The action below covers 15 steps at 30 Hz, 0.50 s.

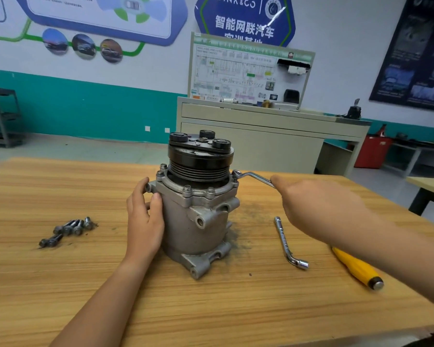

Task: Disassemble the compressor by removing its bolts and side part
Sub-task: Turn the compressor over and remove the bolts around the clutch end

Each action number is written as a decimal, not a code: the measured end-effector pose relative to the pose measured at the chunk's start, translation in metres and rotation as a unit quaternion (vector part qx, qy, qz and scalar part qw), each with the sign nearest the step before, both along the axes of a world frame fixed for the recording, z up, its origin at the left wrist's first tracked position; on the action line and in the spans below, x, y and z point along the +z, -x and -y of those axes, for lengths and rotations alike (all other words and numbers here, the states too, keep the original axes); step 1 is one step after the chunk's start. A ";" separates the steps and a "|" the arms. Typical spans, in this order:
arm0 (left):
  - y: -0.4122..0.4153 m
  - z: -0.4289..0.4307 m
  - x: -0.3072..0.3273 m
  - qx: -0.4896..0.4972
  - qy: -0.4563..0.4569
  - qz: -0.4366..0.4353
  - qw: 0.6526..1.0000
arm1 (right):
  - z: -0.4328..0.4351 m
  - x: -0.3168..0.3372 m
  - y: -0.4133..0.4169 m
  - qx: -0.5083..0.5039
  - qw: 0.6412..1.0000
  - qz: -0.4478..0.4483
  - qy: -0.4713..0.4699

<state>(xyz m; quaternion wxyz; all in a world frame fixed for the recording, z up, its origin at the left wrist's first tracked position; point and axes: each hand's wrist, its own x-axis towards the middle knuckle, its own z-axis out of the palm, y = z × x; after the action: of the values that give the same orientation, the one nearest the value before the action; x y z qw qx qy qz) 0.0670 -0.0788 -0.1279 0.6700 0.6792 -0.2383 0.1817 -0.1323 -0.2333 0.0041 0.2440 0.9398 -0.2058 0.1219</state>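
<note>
A grey metal compressor (196,221) stands upright on the wooden table (211,301), its black pulley (201,156) on top. Several bolts (187,189) sit in the top flange. My left hand (144,219) grips the compressor's left side, thumb on the body. My right hand (318,204) holds the handle of a bent silver wrench (254,177), whose head sits on a bolt at the flange's right edge (236,174).
Several loose bolts (69,229) lie on the table to the left. An L-shaped socket wrench (287,242) and a yellow-handled screwdriver (358,269) lie to the right. Dark grit surrounds the compressor's base. A cabinet with a display board (248,136) stands behind the table.
</note>
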 end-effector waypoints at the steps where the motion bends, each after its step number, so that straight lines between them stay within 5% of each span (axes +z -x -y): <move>1: 0.000 -0.001 0.000 0.001 -0.003 0.001 1.000 | -0.001 0.006 -0.002 0.001 1.000 -0.016 0.017; 5: 0.002 -0.002 0.000 -0.001 -0.007 0.000 1.000 | 0.000 0.030 -0.009 0.023 0.991 -0.087 0.102; 15: 0.001 -0.002 0.001 -0.006 -0.001 -0.012 1.000 | 0.027 0.038 -0.026 0.031 0.979 -0.147 0.142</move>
<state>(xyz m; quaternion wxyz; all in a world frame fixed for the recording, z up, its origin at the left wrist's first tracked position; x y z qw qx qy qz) 0.0665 -0.0768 -0.1271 0.6730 0.6809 -0.2339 0.1692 -0.1059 -0.2604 0.0421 0.3983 0.9092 -0.1196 0.0182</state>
